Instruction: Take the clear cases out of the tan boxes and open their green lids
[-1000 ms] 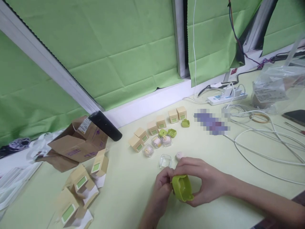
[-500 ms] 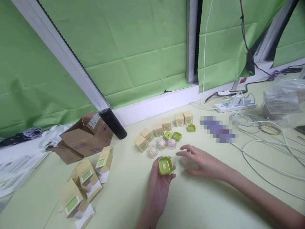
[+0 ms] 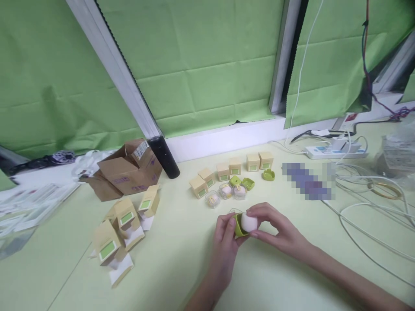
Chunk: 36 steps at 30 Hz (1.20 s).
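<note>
Your left hand (image 3: 226, 242) grips a small green case (image 3: 238, 228). Your right hand (image 3: 274, 224) pinches a pale, rounded piece (image 3: 249, 222) at the case's opening.

WALL: creased green curtains (image 3: 207, 69) between pale window posts (image 3: 112, 65), dark gap (image 3: 292, 56) right of centre | SILL: white ledge (image 3: 207, 142) running below | SURFACE: pale yellow-green tabletop (image 3: 162, 268), seam (image 3: 69, 276) at left | LIGHT: soft shadows

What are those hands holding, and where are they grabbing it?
The left hand holds a green case by its left side; the right hand holds a pale round piece by its edges.
</note>
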{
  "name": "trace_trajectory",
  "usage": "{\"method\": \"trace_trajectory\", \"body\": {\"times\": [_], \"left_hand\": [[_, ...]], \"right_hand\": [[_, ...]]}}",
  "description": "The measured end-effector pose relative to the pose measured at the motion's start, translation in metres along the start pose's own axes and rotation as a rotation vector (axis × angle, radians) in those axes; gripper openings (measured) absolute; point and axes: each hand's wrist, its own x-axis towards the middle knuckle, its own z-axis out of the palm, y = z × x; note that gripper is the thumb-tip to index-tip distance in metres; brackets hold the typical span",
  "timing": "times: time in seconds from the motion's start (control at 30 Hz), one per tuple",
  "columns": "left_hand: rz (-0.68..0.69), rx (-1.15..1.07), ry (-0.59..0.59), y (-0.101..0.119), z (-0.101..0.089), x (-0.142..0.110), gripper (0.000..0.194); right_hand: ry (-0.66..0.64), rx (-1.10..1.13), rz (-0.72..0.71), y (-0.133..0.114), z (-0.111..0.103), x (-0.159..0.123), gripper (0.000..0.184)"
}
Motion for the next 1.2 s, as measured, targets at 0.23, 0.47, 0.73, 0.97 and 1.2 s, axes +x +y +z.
{"method": "trace_trajectory", "body": {"times": [0.23,0.47,0.73,0.97,1.2], "left_hand": [[-0.020,-0.012,-0.015,-0.002,-0.001,-0.001,0.019],[-0.002,0.038,-0.015,-0.003,-0.004,0.001,0.018],[-0.018,0.121,-0.073,-0.002,-0.007,0.002,0.030],[0.037,0.345,-0.112,0.002,-0.010,0.001,0.038],[0.125,0.576,-0.333,0.003,-0.011,-0.001,0.041]], "right_hand": [[-0.050,-0.176,-0.106,0.001,-0.003,-0.002,0.038],[-0.072,-0.277,-0.126,0.004,0.007,-0.007,0.038],[-0.096,-0.174,-0.105,-0.006,0.010,-0.005,0.042],[-0.062,-0.159,-0.056,-0.011,0.002,0.001,0.041],[-0.046,-0.318,-0.267,-0.003,0.002,-0.004,0.053]]}}
